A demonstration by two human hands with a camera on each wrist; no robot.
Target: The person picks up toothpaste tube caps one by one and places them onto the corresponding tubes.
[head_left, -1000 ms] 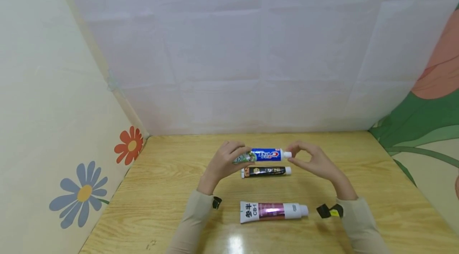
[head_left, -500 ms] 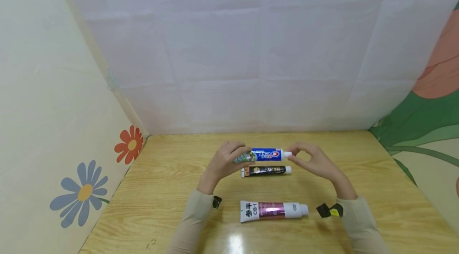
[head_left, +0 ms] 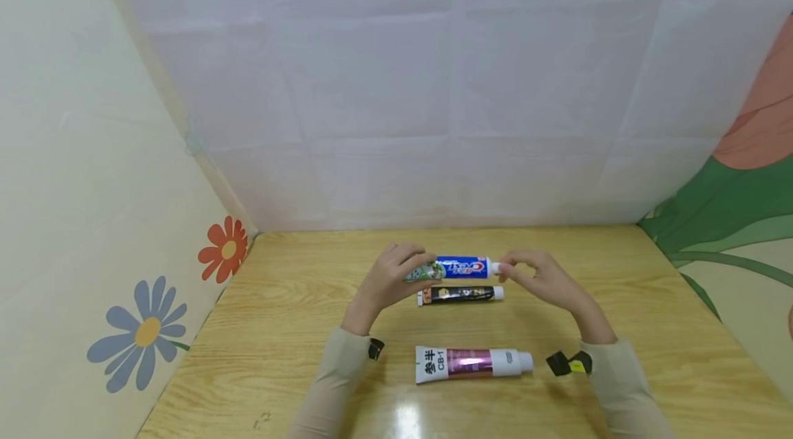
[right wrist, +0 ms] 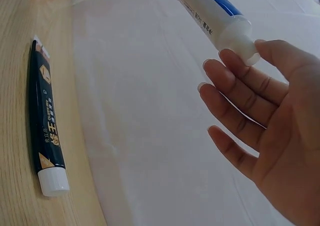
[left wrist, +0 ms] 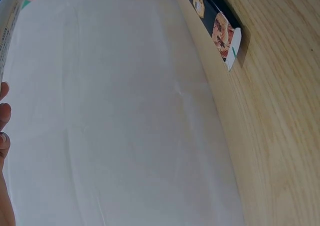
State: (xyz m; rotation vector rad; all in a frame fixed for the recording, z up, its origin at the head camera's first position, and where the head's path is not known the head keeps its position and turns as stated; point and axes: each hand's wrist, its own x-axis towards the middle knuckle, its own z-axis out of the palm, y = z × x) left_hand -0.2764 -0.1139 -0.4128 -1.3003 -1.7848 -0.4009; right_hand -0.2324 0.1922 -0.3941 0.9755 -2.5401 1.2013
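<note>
My left hand (head_left: 392, 279) grips the flat tail end of a blue and green Crest toothpaste tube (head_left: 461, 267), held level above the table. At its other end, my right hand (head_left: 545, 281) pinches the white cap (right wrist: 242, 46) between thumb and index finger. The right wrist view shows the other fingers spread loosely below the cap. Only a few left fingertips (left wrist: 4, 115) and a strip of the tube appear at the edge of the left wrist view. Just nearer than the held tube, a black toothpaste tube (head_left: 464, 294) with a white cap lies on the table.
A larger white and pink toothpaste tube (head_left: 472, 363) lies nearer on the wooden table (head_left: 279, 349), between the forearms. A white sheet (head_left: 384, 115) hangs along the table's back edge. Flower-painted walls (head_left: 56, 170) stand on both sides.
My right thumb and fingers have shifted slightly around the cap, turning a little. The left hand and the Crest tube stay almost in place. Both tubes on the table lie as before.
</note>
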